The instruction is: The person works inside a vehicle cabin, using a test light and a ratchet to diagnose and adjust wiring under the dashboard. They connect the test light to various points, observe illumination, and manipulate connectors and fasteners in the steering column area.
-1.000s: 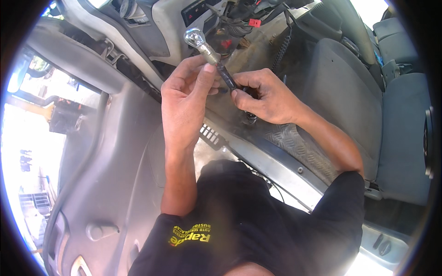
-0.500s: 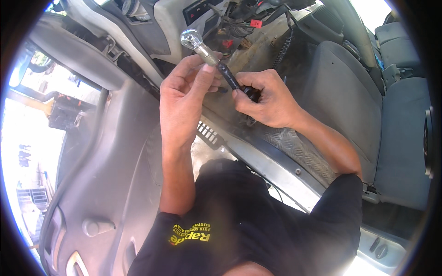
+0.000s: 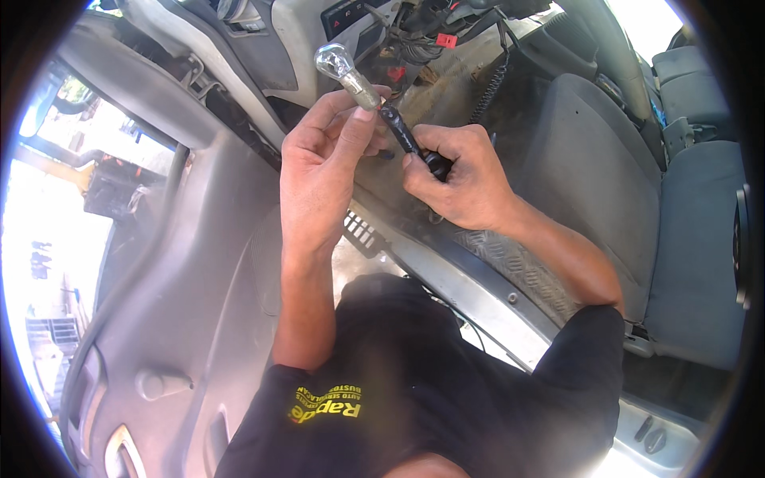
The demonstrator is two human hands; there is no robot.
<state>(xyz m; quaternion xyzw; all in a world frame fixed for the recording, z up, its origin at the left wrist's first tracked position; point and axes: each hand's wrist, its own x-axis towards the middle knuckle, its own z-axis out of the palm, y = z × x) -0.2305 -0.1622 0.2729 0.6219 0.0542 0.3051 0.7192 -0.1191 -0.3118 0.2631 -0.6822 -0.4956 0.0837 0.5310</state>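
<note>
My left hand pinches the metal base of a clear glass bulb between thumb and fingertips. The bulb tilts up and to the left. Just at the lower end of its base sits the tip of a slim black stick-like piece, apparently wrapped in tape; whether the two touch I cannot tell. My right hand is closed round the thicker black end of that piece, thumb and forefinger pressed on it. The other fingers of the right hand are partly hidden.
Left of me stands a grey vehicle door, swung open. A metal door sill runs below my hands. Grey seats are on the right. Loose wiring and a coiled black cable hang beyond my hands.
The bulb's base and the black tip have shifted slightly against each other, and more of the base's end shows. Both hands keep their grip and have hardly moved.
</note>
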